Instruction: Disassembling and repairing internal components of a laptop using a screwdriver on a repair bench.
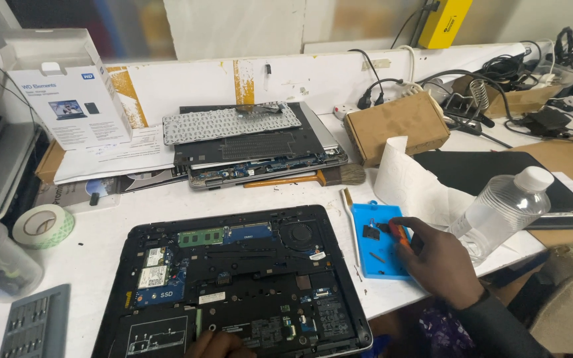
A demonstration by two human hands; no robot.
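laptop [233, 285] lies open-bottomed on the tabletop [101, 225], cover off, boards bare, parts not yet pulled. right hand [442, 262] pinches what looks like an orange screwdriver [399, 233] over the blue tray [376, 248]; left hand [217, 345] rests at the laptop's near edge, grip unclear.

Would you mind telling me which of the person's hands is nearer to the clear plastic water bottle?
Right. The right hand rests on the blue tray just left of the bottle; the left hand is far off, on the opened laptop's front edge.
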